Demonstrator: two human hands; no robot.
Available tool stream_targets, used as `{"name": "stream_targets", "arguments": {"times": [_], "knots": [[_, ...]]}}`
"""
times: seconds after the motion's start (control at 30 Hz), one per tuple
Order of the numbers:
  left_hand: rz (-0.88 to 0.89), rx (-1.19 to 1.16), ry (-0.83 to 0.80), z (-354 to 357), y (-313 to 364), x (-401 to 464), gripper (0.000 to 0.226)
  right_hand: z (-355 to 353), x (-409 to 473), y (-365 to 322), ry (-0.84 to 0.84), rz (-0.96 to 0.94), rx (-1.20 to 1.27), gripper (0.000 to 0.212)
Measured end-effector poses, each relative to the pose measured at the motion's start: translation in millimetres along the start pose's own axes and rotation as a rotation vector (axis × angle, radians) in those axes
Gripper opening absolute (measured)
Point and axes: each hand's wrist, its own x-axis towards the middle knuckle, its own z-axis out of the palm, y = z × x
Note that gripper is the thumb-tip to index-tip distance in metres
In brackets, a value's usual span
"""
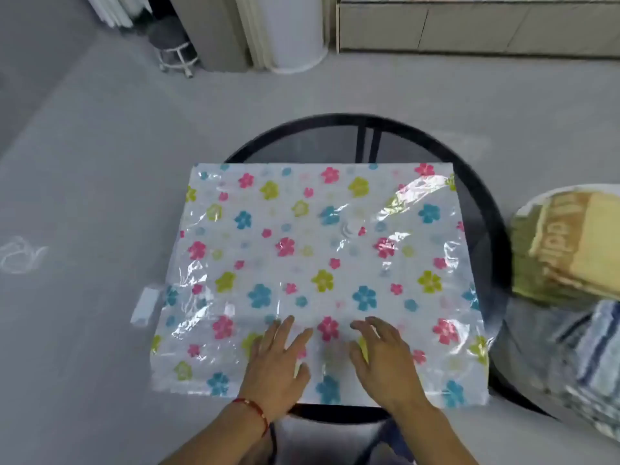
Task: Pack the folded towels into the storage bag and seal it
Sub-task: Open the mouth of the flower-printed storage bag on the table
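A clear plastic storage bag (312, 250) printed with pink, blue and green flowers lies flat on a round black glass table (476, 182). A round valve (350, 228) sits near the bag's middle. My left hand (280, 357) and my right hand (385, 357) rest palm down on the bag's near part, side by side, fingers spread, holding nothing. Folded towels lie to the right, off the table: a yellow and green stack (567, 243) and a blue striped stack (590, 364) nearer to me.
A small white clip (145, 307) lies by the bag's left edge. The grey floor (100, 162) surrounds the table. At the back stand a white cylinder bin (295, 31), a stool (172, 45) and a low cabinet (469, 25).
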Motion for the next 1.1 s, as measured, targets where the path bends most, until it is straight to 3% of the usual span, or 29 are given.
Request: {"name": "stream_targets", "arguments": {"times": [0.13,0.27,0.4,0.53,0.67,0.77,0.9,1.0,1.1], "knots": [[0.254,0.287,0.184,57,-27,40,0.058,68,25,28,0.158,-0.158,-0.182,0.044],[0.355,0.307,0.353,92,-46,65,0.059,116,37,54,0.317,-0.272,-0.224,0.056],[0.440,0.227,0.484,101,-55,71,0.056,130,41,60,0.373,-0.317,-0.282,0.062],[0.460,0.173,0.551,103,-60,71,0.054,127,41,57,0.329,-0.403,-0.294,0.066],[0.501,0.135,0.607,105,-63,69,0.054,111,22,56,0.198,-0.746,-0.304,0.057],[0.522,0.116,0.656,104,-58,64,0.051,106,6,43,0.039,-0.705,-0.408,0.060],[0.616,0.202,0.751,103,-55,43,0.030,114,-8,28,0.092,-0.620,-0.401,0.044],[0.743,0.169,0.633,107,-64,24,0.021,117,-19,32,0.165,-0.578,-0.287,0.032],[0.824,0.125,0.518,112,-81,18,0.029,118,-22,37,0.173,-0.544,-0.221,0.029]]}}
